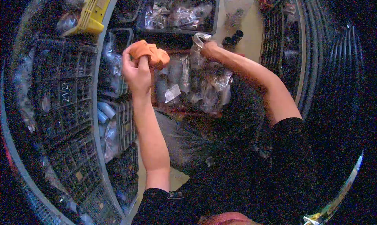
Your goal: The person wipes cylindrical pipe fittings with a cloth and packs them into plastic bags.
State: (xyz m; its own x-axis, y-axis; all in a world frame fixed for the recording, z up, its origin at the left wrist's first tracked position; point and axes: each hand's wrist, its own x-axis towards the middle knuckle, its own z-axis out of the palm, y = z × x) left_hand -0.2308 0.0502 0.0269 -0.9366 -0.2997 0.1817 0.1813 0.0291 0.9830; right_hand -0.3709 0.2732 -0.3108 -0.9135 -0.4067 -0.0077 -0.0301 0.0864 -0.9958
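My left hand (137, 71) is closed around a crumpled orange cloth (154, 55), raised over the left side of a crate. Gripped in my right hand (211, 49) is the top of a clear plastic bag (197, 56); its lower part sits among other bags. Several clear plastic bags (214, 89) with dark and grey parts fill the reddish crate (184, 114) in front of me. A white paper label (172, 93) lies on the bags. Image grain hides what exactly the bags contain.
Black mesh crates (66, 95) stand on shelving at the left, with a yellow bin (91, 13) above. Another dark crate (215, 13) of bagged parts is ahead. Black pipe fittings (233, 37) lie on the floor. Dark crates (273, 44) line the right.
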